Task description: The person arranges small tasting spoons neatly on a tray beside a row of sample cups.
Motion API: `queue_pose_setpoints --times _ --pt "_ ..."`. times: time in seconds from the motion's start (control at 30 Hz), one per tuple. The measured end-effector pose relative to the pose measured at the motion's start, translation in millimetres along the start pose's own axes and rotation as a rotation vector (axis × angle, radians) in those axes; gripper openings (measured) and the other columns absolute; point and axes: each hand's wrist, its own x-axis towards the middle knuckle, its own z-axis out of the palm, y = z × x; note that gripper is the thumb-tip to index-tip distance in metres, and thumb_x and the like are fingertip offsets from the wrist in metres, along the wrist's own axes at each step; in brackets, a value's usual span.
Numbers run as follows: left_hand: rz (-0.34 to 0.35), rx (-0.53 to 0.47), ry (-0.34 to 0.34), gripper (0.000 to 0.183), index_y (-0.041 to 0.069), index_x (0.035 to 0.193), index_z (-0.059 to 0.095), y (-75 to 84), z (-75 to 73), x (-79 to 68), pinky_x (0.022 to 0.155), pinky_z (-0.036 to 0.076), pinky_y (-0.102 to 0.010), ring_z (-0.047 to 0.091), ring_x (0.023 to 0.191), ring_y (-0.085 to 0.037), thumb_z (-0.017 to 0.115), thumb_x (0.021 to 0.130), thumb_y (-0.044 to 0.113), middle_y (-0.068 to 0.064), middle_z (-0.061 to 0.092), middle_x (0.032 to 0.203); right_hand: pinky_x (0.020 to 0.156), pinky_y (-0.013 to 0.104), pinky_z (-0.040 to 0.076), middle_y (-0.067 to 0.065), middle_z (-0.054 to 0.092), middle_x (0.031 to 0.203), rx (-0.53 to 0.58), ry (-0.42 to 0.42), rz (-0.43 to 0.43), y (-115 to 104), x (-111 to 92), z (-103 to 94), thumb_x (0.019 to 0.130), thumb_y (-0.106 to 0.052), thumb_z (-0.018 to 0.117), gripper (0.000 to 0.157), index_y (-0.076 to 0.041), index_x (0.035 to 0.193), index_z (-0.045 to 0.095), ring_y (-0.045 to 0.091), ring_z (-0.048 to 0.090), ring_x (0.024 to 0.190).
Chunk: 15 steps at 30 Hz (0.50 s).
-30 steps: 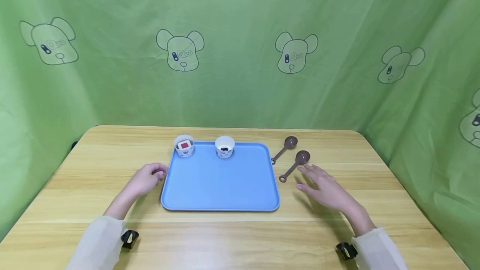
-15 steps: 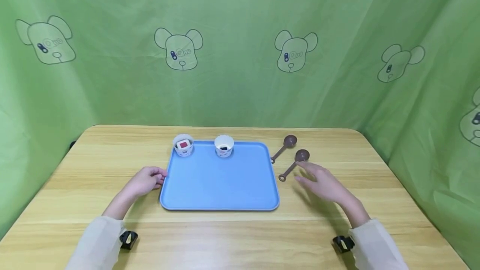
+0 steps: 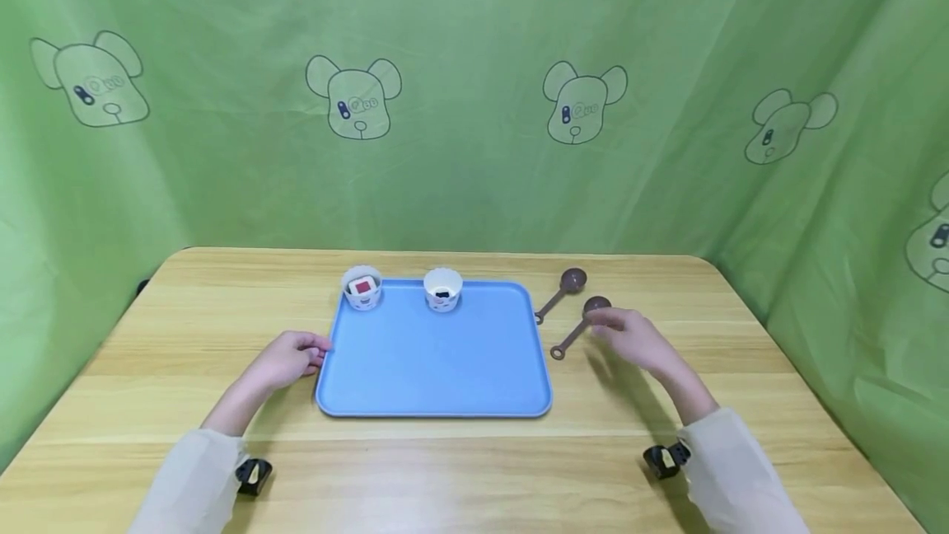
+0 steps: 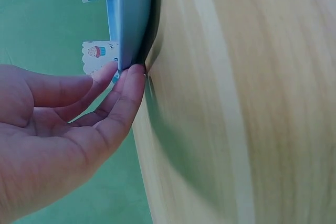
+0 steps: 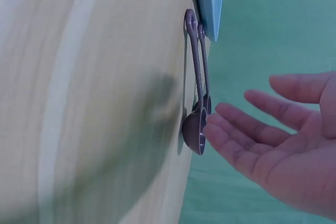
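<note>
My left hand (image 3: 284, 359) is at the left rim of a blue tray (image 3: 437, 361). In the left wrist view, its loosely bent fingertips (image 4: 135, 72) touch the tray's edge, the thumb held apart from it. My right hand (image 3: 632, 339) hovers over the nearer of two brown measuring spoons (image 3: 572, 338), fingers extended and partly covering its bowl. The right wrist view shows the fingertips beside that spoon's bowl (image 5: 194, 132), with nothing gripped. The farther measuring spoon (image 3: 561, 295) lies behind it, handle toward the tray.
Two small scalloped paper cups stand along the tray's far edge. The left cup (image 3: 362, 288) contains a white piece with a red square; the right cup (image 3: 443, 290) has something dark inside. A green curtain (image 3: 474, 180) hangs behind the wooden table (image 3: 415, 476).
My left hand has moved slightly to meet the tray rim. My right hand has shifted up and left over the nearer measuring spoon's bowl. Tray, cups and spoons look unmoved.
</note>
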Motion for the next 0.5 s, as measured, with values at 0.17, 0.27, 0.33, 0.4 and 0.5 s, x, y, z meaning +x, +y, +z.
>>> queue_pose_setpoints --times 0.17,0.27,0.33,0.4,0.5 --pt "-0.006 -0.007 0.004 0.028 -0.018 0.110 0.050 -0.8 0.3 0.4 0.079 0.049 -0.037 0.055 0.088 -0.025 0.033 0.091 -0.009 -0.021 0.056 0.096 0.087 0.051 0.042 0.032 0.048 0.120 0.115 -0.035 0.123 1 4 -1.5 0.093 -0.006 0.042 0.036 0.014 0.123 0.046 0.042 0.052 0.100" --pt "-0.012 -0.009 0.009 0.027 -0.017 0.110 0.051 -1.5 0.4 0.4 0.079 0.049 -0.036 0.055 0.087 -0.025 0.033 0.091 -0.009 -0.021 0.056 0.096 0.081 0.045 0.047 0.032 0.049 0.117 0.185 -0.046 0.187 1 6 -1.0 0.092 -0.005 0.041 0.037 0.015 0.123 0.044 0.036 0.056 0.090" --pt "-0.014 -0.011 0.011 0.027 -0.017 0.109 0.051 -1.8 0.5 0.4 0.078 0.050 -0.036 0.055 0.087 -0.024 0.033 0.091 -0.009 -0.021 0.056 0.096 0.080 0.043 0.048 0.033 0.050 0.114 0.226 -0.049 0.213 2 7 -0.3 0.091 -0.003 0.041 0.037 0.017 0.123 0.043 0.034 0.056 0.088" --pt "-0.014 -0.015 0.012 0.027 -0.016 0.109 0.052 -2.1 0.6 0.3 0.078 0.050 -0.036 0.055 0.086 -0.024 0.033 0.091 -0.009 -0.020 0.056 0.095 0.081 0.042 0.049 0.032 0.050 0.112 0.268 -0.049 0.235 3 9 0.5 0.090 -0.001 0.042 0.037 0.018 0.122 0.043 0.033 0.056 0.088" --pt "-0.010 -0.019 0.011 0.027 -0.017 0.108 0.052 -2.5 0.7 0.4 0.077 0.050 -0.035 0.054 0.085 -0.023 0.033 0.091 -0.009 -0.019 0.056 0.094 0.083 0.041 0.048 0.032 0.051 0.109 0.328 -0.054 0.260 6 12 2.0 0.089 0.001 0.042 0.037 0.019 0.122 0.041 0.032 0.055 0.089"
